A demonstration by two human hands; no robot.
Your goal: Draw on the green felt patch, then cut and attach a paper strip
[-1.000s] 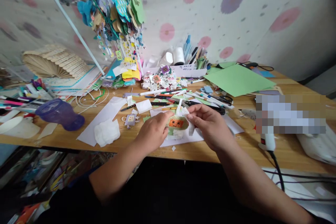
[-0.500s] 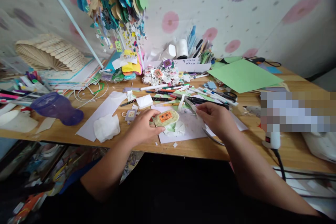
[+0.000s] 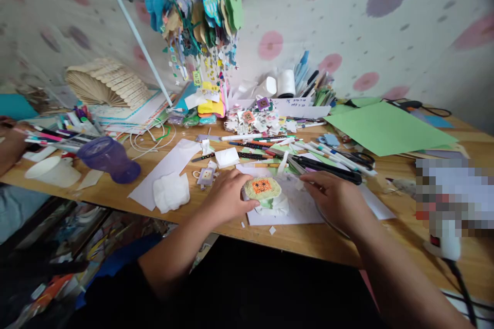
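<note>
My left hand (image 3: pixel 231 196) is closed around the left end of an oval, pale green stitched piece (image 3: pixel 262 188) with an orange square on it that bears a small face. Beneath this piece lies a crumpled white tissue (image 3: pixel 276 206) with green on it, on a white sheet (image 3: pixel 301 212). My right hand (image 3: pixel 335 195) pinches thumb to fingers at the right of the sheet. A thin greyish strip lies at its fingertips; I cannot make out what it is. Below that hand, a curved silvery edge is partly hidden.
Pens (image 3: pixel 254 156), black scissors (image 3: pixel 360 158) and paper scraps lie beyond my hands. A purple cup (image 3: pixel 110 159) and folded tissue (image 3: pixel 172 192) are at left, green card (image 3: pixel 389 126) at back right, a white corded tool (image 3: pixel 445 239) at right. Another person's hand (image 3: pixel 11 144) is far left.
The camera has turned, so the scene sits farther right and lower. Another person's hand has come into view at the left. My hands keep about the same grips.
</note>
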